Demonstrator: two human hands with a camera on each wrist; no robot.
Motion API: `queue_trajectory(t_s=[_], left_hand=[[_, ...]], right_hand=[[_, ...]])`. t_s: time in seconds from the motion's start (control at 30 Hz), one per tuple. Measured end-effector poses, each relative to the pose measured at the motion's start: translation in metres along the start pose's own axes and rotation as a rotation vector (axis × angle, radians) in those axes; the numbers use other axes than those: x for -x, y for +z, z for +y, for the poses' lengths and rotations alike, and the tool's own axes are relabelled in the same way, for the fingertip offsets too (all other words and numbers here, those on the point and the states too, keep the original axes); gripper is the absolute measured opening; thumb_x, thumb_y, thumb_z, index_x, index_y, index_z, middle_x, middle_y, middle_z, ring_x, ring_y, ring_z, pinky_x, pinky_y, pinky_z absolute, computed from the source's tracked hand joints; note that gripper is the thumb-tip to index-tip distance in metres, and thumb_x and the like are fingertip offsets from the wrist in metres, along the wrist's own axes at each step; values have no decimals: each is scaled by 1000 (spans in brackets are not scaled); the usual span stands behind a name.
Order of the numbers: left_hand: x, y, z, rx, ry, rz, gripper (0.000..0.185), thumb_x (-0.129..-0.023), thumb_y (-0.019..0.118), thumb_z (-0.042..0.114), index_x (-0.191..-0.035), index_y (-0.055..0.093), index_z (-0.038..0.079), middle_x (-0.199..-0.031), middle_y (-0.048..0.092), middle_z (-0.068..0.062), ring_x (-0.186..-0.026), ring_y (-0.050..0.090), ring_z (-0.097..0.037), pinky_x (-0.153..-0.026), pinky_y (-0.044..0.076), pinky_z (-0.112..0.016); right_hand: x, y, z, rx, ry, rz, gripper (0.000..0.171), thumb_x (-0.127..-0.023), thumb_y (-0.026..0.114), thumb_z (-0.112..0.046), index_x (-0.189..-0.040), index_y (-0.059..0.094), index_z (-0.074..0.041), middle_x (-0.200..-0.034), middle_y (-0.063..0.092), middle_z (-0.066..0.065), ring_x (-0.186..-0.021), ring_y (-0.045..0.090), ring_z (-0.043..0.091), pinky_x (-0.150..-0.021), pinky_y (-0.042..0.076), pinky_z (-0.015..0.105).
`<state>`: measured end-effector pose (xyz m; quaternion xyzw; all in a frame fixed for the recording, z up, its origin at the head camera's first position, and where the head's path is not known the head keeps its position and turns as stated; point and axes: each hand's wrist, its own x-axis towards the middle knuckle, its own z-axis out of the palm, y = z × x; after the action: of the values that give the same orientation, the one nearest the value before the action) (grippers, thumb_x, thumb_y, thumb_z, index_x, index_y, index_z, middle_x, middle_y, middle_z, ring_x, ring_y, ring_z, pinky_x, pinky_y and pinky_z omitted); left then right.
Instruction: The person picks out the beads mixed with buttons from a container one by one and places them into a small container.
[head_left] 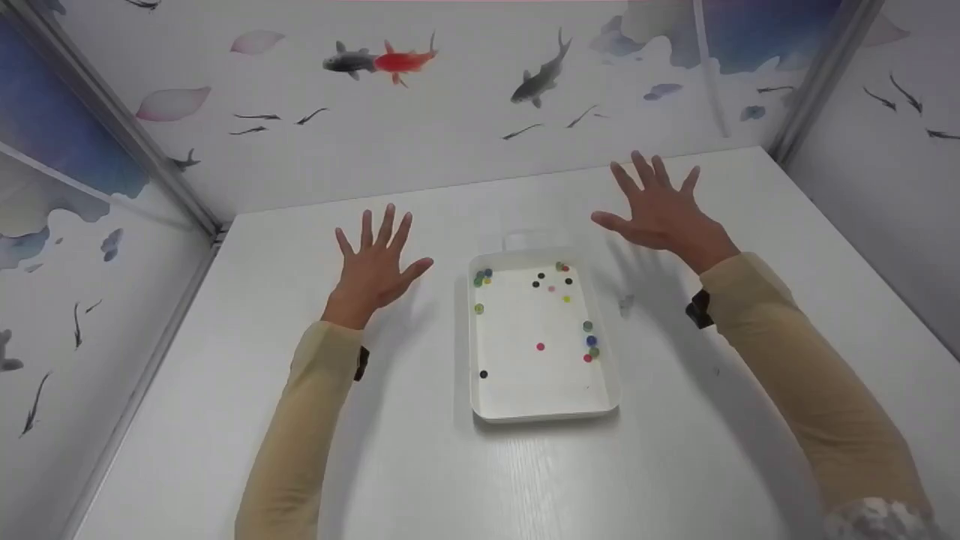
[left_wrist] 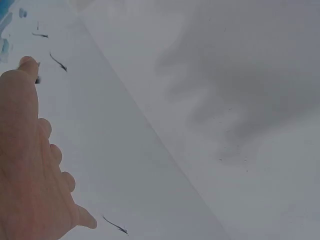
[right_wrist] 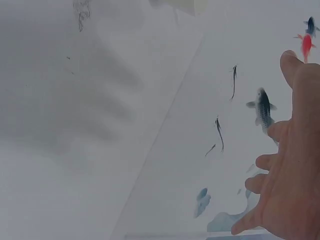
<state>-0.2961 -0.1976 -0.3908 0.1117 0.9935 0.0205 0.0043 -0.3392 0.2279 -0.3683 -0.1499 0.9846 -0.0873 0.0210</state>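
My left hand (head_left: 373, 271) is held above the table to the left of a white tray (head_left: 546, 414), fingers spread and holding nothing. On the tray's other side, farther back, my right hand (head_left: 664, 214) also has its fingers spread, with nothing in it. Inside the tray lie several small beads and marbles, among them a yellow bead (head_left: 566, 298), a pink-red bead (head_left: 540, 346), a black bead (head_left: 484, 374) and a blue marble (head_left: 592, 340). Both wrist views show the spread hands, the left hand (left_wrist: 30, 165) and the right hand (right_wrist: 295, 165), casting shadows on the surface.
Behind the tray sits a small clear container (head_left: 529, 240), faint against the white table (head_left: 420, 465). A small transparent object (head_left: 626, 304) lies right of the tray. White panels (head_left: 450, 142) painted with fish border the table at the back and sides.
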Motion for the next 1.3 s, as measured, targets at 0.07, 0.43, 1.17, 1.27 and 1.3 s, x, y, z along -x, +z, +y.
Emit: queue_trajectory(t_s=[0.07, 0.43, 1.17, 1.27, 1.3], left_hand=[[2, 0, 2, 7, 8, 3, 85, -99, 33, 68, -163, 2, 20, -170, -9, -10, -155, -11, -42, -116, -7, -77], [9, 3, 15, 62, 30, 2, 87, -98, 33, 71, -162, -1, 23, -170, -12, -7, -155, -14, -40, -116, -9, -77], [29, 11, 35, 266, 10, 28, 92, -92, 40, 76, -162, 6, 28, -171, -2, -6, -156, -1, -43, -117, 0, -78], [32, 12, 37, 310, 4, 20, 92, -91, 40, 77, -162, 7, 29, -171, 0, -5, -156, 2, -43, -118, 4, -77], [33, 12, 38, 331, 2, 17, 92, -91, 40, 77, -162, 8, 29, -171, 0, -4, -156, 2, -43, -118, 5, -76]], right_hand=[[2, 2, -2, -8, -6, 10, 95, -96, 31, -75, -163, 1, -14, -168, -8, 23, -153, -8, 49, -106, -13, 85], [13, 10, -23, -37, -44, 59, 93, -96, 34, -74, -163, 6, -15, -169, 1, 21, -154, 1, 47, -111, -9, 82], [26, 23, -55, -291, -124, 85, 91, -92, 49, -72, -162, 17, -23, -170, 11, 10, -155, 15, 38, -120, 2, 73], [28, 23, -60, -357, -126, 60, 91, -91, 50, -72, -162, 18, -24, -170, 11, 9, -154, 19, 39, -121, 10, 71], [28, 24, -61, -374, -126, 51, 91, -91, 50, -72, -162, 18, -24, -170, 11, 8, -154, 20, 39, -121, 13, 71]])
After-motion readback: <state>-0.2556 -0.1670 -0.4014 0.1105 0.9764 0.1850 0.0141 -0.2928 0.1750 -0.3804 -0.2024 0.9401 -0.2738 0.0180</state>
